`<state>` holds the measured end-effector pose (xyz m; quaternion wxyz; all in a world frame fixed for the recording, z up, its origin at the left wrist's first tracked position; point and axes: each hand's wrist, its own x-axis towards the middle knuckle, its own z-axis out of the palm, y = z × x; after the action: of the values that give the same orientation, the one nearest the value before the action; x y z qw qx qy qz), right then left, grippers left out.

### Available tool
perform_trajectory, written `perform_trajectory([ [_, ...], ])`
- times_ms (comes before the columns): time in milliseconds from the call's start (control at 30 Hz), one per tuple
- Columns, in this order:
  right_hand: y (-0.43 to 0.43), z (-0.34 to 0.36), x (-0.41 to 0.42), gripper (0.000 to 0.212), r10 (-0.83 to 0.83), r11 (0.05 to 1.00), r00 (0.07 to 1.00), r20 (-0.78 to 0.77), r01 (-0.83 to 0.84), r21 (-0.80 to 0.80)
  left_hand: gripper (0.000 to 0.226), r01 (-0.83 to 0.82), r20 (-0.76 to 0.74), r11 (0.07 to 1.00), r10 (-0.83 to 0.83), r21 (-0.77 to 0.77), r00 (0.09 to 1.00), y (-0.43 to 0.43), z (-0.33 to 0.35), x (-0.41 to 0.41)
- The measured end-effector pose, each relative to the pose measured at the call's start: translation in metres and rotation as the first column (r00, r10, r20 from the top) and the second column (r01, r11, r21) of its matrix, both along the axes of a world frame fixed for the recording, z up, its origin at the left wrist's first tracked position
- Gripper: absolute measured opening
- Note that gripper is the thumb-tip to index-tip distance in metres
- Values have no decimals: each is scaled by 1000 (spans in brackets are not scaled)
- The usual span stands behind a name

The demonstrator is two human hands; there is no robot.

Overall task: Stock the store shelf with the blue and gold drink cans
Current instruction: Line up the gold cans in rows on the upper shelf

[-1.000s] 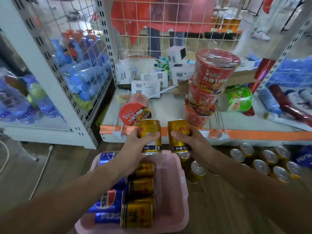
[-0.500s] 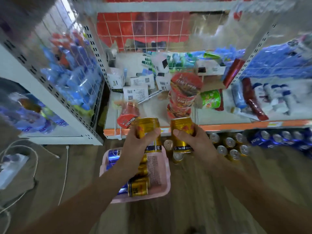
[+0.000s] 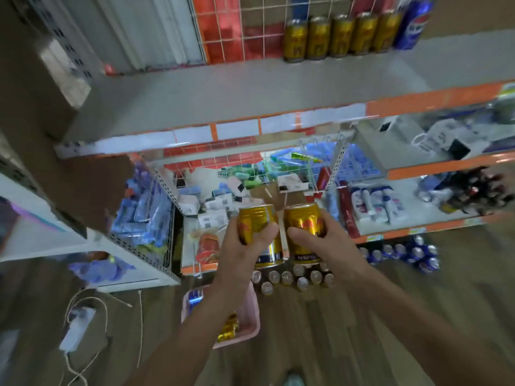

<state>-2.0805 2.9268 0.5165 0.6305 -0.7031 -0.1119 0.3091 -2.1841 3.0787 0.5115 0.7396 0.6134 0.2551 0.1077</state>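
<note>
Cans (image 3: 257, 235) gripped, fingers wrapped, one per hand: left (image 3: 245, 246), right (image 3: 324, 243). Mid-carry below top shelf (image 3: 223, 90). Next: lift, stand beside row (image 3: 342, 34).

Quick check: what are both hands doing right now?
Left hand: closed on a gold can.
Right hand: closed on another gold can.

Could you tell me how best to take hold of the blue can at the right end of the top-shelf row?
Grip the blue can around its mid-body from the front. It stands upright, and gold cans crowd its left, so the front is the open side.
</note>
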Motion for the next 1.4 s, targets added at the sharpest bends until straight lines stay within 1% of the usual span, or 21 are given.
perform_trajectory([
  [100,-20,48,16,69,-11,1000,999,50,12,-16,51,23,32,998,-25,58,999,-19,48,15],
  [133,-26,63,21,70,-22,999,998,61,23,-24,49,32,41,997,-35,67,999,-24,62,19],
  [200,-37,88,32,68,-31,999,996,81,33,-22,48,55,58,996,-60,75,997,-30,85,28],
  [333,-47,122,57,57,-39,999,988,148,43,-24,60,58,81,993,-66,98,994,-35,119,52],
  [400,-49,133,72,52,-68,997,982,177,73,-21,63,59,95,991,-70,116,993,-35,130,67],
  [533,-44,148,105,58,-68,997,972,223,73,-17,62,65,115,983,-86,174,990,-29,147,104],
  [633,-33,152,137,61,-33,999,972,235,41,-30,66,56,107,971,-83,232,991,-16,146,140],
  [800,-3,149,195,71,-10,996,967,256,32,-81,81,8,74,969,-27,248,997,14,139,199],
  [933,17,142,232,64,4,995,966,259,20,-93,64,-8,65,967,-9,255,998,34,135,235],
  [967,21,141,241,65,7,996,967,256,18,-93,64,-14,64,967,-2,256,998,39,132,243],
  [1100,44,135,278,69,50,995,965,257,-25,-100,79,-14,47,964,1,267,999,54,125,274],
  [1200,63,123,311,68,71,996,961,267,-54,-71,74,-28,36,959,19,281,999,63,115,300],
  [1300,79,107,338,76,127,991,952,280,-109,-77,77,-79,44,943,68,323,997,71,104,320],
  [1400,93,96,360,83,184,983,928,325,-170,-72,79,-134,69,919,117,370,991,78,95,332],
])
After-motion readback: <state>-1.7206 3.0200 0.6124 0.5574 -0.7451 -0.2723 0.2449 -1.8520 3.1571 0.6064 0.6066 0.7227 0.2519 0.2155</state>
